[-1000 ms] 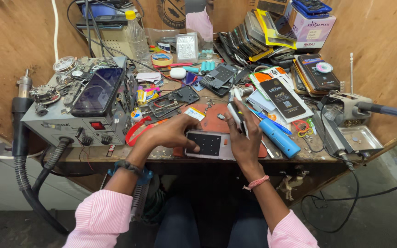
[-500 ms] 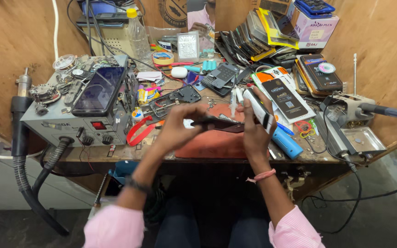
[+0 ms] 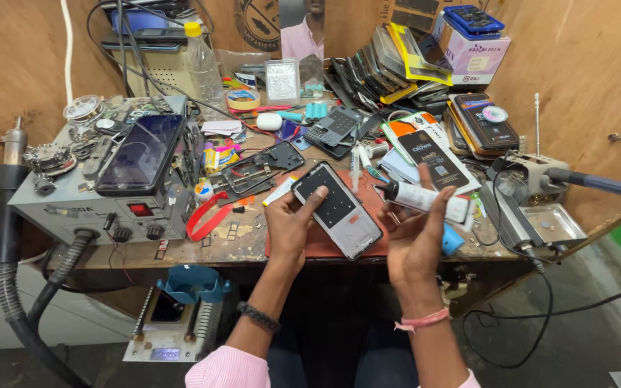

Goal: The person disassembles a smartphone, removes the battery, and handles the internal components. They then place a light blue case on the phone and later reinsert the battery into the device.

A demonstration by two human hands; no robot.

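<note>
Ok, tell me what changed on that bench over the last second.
The left hand lifted the opened phone off the red mat and now holds it tilted, inner side up. The right hand, which rested by the phone, now grips a white tube with a black nozzle pointing toward it. The grey rework station and the surrounding clutter stayed put.

The workbench (image 3: pixel 238 248) is wooden, worn and scratched, and it stands in a corner between 2 brown plywood walls: 1 on the left (image 3: pixel 8 65) and 1 on the right (image 3: pixel 583 57). On the far side there is a mirror (image 3: pixel 303 29) between wooden boards. The floor (image 3: pixel 583 345) under the bench is grey concrete, with a black cable (image 3: pixel 540 316) hanging over it on the right. The light is bright and even, with soft shadows under the bench.
</note>
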